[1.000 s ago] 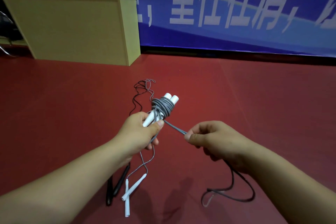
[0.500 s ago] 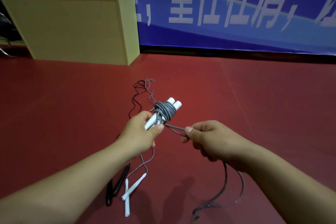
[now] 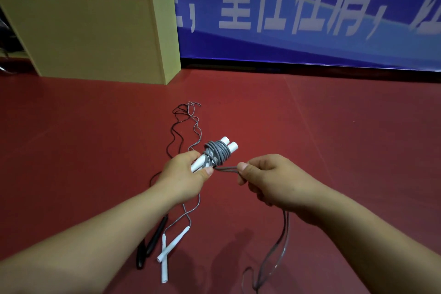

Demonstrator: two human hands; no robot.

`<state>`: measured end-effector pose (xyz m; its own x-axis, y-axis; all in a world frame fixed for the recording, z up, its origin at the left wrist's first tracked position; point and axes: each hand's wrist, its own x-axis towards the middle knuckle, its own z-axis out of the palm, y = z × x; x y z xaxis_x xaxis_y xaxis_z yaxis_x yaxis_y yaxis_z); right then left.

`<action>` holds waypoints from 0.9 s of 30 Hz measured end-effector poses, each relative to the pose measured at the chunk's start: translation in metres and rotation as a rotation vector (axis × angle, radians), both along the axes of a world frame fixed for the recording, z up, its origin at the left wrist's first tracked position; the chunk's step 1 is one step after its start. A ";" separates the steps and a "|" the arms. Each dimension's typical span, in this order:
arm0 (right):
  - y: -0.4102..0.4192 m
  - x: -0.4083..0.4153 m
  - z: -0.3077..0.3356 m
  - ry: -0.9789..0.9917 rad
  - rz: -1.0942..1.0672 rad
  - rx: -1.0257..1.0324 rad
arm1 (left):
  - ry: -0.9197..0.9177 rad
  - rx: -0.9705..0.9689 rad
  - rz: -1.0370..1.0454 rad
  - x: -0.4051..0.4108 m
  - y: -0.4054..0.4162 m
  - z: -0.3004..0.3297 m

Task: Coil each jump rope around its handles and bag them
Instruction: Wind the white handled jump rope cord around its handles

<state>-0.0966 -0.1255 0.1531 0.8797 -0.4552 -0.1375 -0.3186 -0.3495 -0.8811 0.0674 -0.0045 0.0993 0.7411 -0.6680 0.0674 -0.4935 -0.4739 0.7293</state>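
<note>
Here the left hand [image 3: 185, 174] grips the white handles [image 3: 226, 147] while the right hand [image 3: 267, 180] pinches the grey rope [image 3: 226, 169].

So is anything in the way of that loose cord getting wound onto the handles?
Nothing visible. The right hand pinches the gray cord just beside the white handles, which the left hand grips; only open air lies between them.

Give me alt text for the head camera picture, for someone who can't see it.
Left hand grips two white handles partly wrapped in grey rope; right hand pinches the rope's loose length. On the red floor below lie two more ropes, one white-handled and one black-handled, uncoiled.
</note>
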 end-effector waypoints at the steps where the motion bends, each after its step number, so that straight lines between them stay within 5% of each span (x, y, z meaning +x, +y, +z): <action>1: -0.001 -0.001 -0.001 -0.010 -0.010 0.024 | -0.038 0.041 -0.016 -0.003 0.000 0.001; 10: -0.011 -0.002 -0.006 -0.040 -0.027 -0.046 | -0.271 0.292 -0.268 -0.031 0.003 0.010; 21: -0.031 -0.014 -0.008 -0.195 -0.100 -0.094 | -0.272 0.241 -0.613 -0.044 0.013 0.032; 27: -0.042 -0.019 -0.010 -0.254 -0.099 0.265 | 0.215 0.093 -0.757 -0.049 0.015 0.040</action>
